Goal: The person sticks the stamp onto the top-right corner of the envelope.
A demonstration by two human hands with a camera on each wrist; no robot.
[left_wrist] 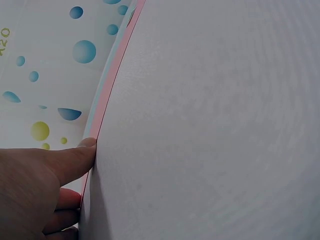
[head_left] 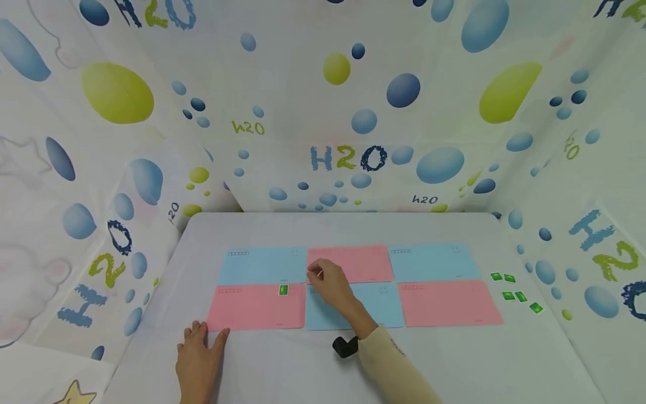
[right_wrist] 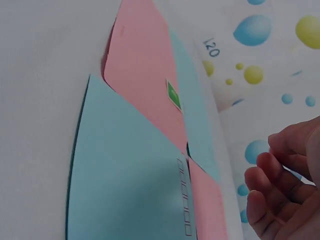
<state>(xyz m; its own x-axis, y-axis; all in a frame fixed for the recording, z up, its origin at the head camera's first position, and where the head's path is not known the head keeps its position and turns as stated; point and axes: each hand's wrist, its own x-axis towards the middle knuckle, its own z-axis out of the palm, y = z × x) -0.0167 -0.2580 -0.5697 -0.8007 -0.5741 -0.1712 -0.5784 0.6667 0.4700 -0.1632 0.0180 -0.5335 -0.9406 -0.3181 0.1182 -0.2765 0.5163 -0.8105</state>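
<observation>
Six envelopes lie in two rows, pink and blue alternating. My left hand (head_left: pixel 198 352) rests with spread fingers at the lower left corner of the front left pink envelope (head_left: pixel 252 314), its thumb along the near edge. That envelope bears a green stamp (head_left: pixel 284 290) near its upper right corner. Over the middle column, my right hand (head_left: pixel 330 282) pinches a small thin white piece (head_left: pixel 319 273) between thumb and forefinger, its face hidden. Below that hand are the back pink envelope (head_left: pixel 360 264) and front blue envelope (head_left: pixel 375 303). In the right wrist view, the right hand (right_wrist: pixel 290 185) has curled fingers.
Several loose green stamps (head_left: pixel 508 295) lie on the white table (head_left: pixel 540 353) at the right, beside the front right pink envelope (head_left: pixel 449 306). The back left blue envelope (head_left: pixel 259 266) and back right blue envelope (head_left: pixel 431 264) flank the back row. A patterned curtain (head_left: pixel 282 146) surrounds the table.
</observation>
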